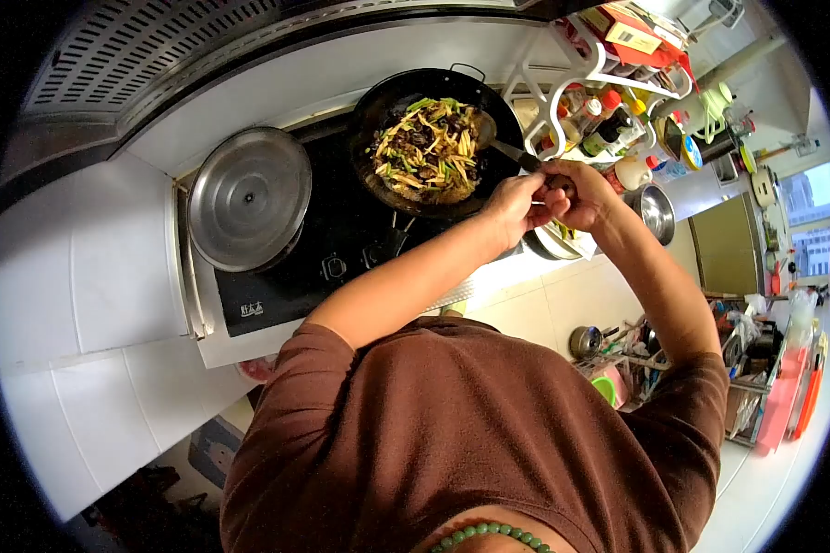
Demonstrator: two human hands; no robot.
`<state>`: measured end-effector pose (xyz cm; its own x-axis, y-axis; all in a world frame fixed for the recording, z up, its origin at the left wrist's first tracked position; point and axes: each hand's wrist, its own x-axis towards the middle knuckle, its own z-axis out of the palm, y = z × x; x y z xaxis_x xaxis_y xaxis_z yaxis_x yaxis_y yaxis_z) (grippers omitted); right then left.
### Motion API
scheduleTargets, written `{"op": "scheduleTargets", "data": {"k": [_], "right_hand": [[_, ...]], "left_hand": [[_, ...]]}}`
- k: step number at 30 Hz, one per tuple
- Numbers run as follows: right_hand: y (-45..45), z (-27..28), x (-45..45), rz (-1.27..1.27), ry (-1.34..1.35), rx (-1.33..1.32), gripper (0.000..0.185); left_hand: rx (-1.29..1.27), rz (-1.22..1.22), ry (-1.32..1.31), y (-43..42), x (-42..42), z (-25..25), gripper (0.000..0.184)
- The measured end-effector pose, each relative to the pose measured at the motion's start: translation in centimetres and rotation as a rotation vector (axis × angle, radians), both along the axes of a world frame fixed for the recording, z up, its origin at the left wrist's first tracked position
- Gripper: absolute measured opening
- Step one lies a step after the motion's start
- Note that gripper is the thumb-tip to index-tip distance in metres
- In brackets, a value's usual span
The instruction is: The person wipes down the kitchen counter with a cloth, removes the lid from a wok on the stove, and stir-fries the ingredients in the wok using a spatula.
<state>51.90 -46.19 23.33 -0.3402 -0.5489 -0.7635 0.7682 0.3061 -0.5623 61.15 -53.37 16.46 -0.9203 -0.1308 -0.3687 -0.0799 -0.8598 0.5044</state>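
A black wok [367, 166] on the cooktop holds cooked food [424, 152]: pale strips, green pieces and dark bits. A spatula [507, 150] leans in over the wok's right side, its head by the food. My right hand [586, 195] is closed around the spatula's handle, whose brown end shows between the fingers. Up against it is my left hand [512, 210], fingers curled in beside the handle; whether it grips the handle too is hidden. Below both hands, a plate [555, 241] with something green on it is partly covered.
A large round metal lid [249, 198] lies on the left of the black cooktop [277, 295]. Right of the wok, a white rack [563, 88] stands by several bottles [609, 129]. A metal bowl [653, 212] sits further right. Above is a range hood [148, 55].
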Motion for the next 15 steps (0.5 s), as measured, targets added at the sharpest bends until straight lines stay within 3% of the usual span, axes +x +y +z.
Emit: {"op": "scheduleTargets", "data": {"k": [2,6,11,14,15], "right_hand": [[-0.7,-2.4,-2.6,0.065,-0.223,-0.048,0.011],[-1.3,-2.5,-3.1,0.281,0.011,-0.106,0.011],[0.3,0.6,-0.8,0.584,0.559,0.032,0.043],[1.5,3.7,1.6,0.797,0.869,0.139,0.051],[1.8,3.7,2.0,0.799,0.959,0.057,0.049]], "left_hand": [[-0.05,0.032,-0.082,-0.5,-0.3,-0.4,0.023],[-0.076,0.041,-0.018,-0.7,-0.2,-0.7,0.021],[-0.129,-0.03,0.052,1.0,1.9,0.5,0.021],[-0.11,-0.054,0.145,2.5,3.1,0.2,0.024],[-0.105,-0.103,0.181,2.9,3.5,0.1,0.025]]}}
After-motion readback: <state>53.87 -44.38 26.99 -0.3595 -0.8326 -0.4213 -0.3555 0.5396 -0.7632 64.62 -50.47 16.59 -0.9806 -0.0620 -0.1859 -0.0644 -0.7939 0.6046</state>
